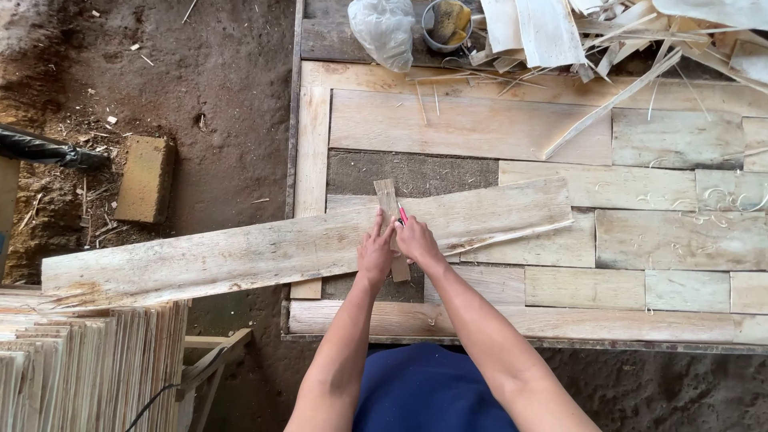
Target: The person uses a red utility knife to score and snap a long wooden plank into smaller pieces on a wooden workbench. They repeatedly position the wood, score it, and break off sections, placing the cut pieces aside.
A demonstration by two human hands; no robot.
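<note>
A long pale veneer sheet (pixel 240 252) lies slantwise across the work board, its left end sticking out over the dirt floor. A narrow wooden strip (pixel 388 198) lies across it like a straightedge. My left hand (pixel 374 252) presses flat on the strip and the sheet, fingers apart. My right hand (pixel 416 240) grips a small red-handled knife (pixel 402 214) with its tip against the strip's right edge.
Veneer pieces (pixel 472 124) cover the work board (pixel 512 320). Scrap strips (pixel 608 40), a plastic bag (pixel 384 28) and a metal cup (pixel 446 24) lie at the back. A veneer stack (pixel 88 368) stands at lower left, a brick (pixel 146 178) on the dirt.
</note>
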